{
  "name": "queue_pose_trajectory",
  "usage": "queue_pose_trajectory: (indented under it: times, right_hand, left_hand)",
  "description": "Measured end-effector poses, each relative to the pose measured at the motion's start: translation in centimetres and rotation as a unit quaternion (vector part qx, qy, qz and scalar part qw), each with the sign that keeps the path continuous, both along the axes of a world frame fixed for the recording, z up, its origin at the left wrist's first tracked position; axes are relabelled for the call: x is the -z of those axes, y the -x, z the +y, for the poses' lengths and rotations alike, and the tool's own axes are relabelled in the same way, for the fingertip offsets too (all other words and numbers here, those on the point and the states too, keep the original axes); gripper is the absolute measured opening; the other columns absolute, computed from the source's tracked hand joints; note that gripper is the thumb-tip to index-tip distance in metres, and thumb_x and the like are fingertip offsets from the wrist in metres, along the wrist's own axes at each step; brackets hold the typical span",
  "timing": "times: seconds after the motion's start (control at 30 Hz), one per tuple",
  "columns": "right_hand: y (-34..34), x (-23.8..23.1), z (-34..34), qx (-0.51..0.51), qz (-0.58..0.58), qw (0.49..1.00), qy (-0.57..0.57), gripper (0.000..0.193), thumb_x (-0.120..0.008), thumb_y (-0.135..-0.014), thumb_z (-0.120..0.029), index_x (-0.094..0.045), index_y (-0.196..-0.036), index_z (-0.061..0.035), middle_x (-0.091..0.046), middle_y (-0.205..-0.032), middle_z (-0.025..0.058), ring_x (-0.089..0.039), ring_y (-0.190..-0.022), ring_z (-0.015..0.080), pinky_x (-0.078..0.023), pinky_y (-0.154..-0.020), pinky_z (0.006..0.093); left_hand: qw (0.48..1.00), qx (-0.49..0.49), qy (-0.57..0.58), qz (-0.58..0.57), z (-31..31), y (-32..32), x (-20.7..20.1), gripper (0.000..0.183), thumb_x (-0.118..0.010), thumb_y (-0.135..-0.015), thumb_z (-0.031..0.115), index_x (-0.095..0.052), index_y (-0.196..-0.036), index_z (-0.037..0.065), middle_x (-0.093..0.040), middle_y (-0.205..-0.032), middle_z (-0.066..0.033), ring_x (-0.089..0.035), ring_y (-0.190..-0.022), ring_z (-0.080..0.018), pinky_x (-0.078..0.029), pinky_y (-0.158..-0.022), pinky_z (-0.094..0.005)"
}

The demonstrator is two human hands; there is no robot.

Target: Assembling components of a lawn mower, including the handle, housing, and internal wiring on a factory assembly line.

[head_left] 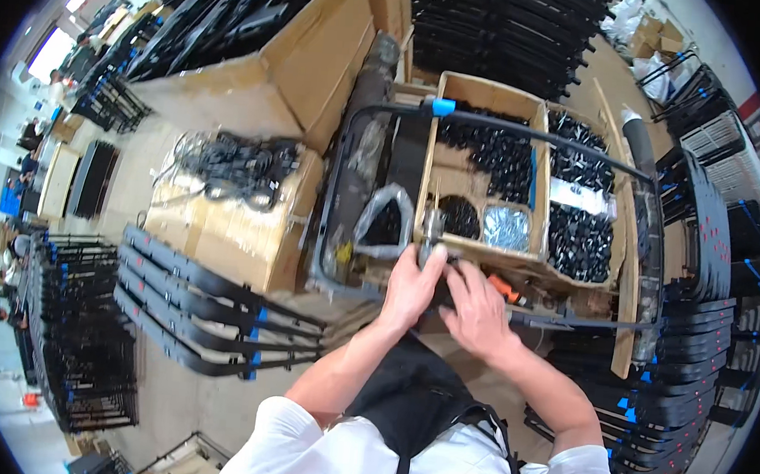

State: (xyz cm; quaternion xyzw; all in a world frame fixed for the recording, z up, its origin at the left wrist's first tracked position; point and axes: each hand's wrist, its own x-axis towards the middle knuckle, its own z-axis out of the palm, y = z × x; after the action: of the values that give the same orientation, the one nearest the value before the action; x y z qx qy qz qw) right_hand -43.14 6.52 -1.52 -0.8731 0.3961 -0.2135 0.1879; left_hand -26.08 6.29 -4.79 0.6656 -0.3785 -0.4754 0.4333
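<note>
A black tubular frame [504, 128] with rounded corners lies across the workbench, with a blue clip [443, 107] on its far bar. At its near side my left hand [411, 290] is closed at a short metal cylinder [434, 226] with a thin rod, like a drill chuck; its lower part is hidden by the fingers. My right hand [481, 310] is beside it, fingers bent down over a dark part that I cannot make out. Just right of it lies an orange and black object [505, 288], partly covered.
A wooden divided box [546, 143] holds several heaps of small black parts and a compartment of silvery pieces [506, 227]. A clear bag [385, 224] of black bits is left of it. Cartons [231, 94] and stacked black frames [207, 309] stand left; more curved frames [670, 372] are stacked right.
</note>
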Motion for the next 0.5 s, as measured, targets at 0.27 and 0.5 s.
queue_pose_trajectory:
  times: [0.27, 0.5]
  right_hand:
    - [2.5, 7.3, 18.2, -0.091, 0.06, 0.985, -0.134, 0.089, -0.085, -0.076, -0.021, -0.044, -0.151, 0.002, -0.062, -0.107, 0.0208, -0.067, -0.095, 0.039, -0.055, -0.085, 0.0473]
    - [1.2, 12.3, 19.9, -0.048, 0.098, 0.986, -0.128, 0.086, -0.087, -0.075, -0.024, -0.045, -0.147, -0.0008, -0.067, -0.11, 0.021, -0.071, -0.1, 0.0409, -0.058, -0.086, 0.0505]
  left_hand:
    - [0.993, -0.076, -0.07, -0.052, 22.3, 2.7, 8.9, 0.049, -0.069, -0.101, 0.046, -0.063, -0.108, -0.002, -0.071, -0.091, -0.0158, -0.069, -0.086, -0.0272, -0.055, -0.081, -0.0418]
    - [0.99, -0.124, -0.061, -0.021, 23.1, 2.4, 13.2, 0.053, -0.068, -0.101, 0.051, -0.064, -0.101, -0.001, -0.07, -0.087, -0.0138, -0.066, -0.083, -0.0241, -0.054, -0.08, -0.041]
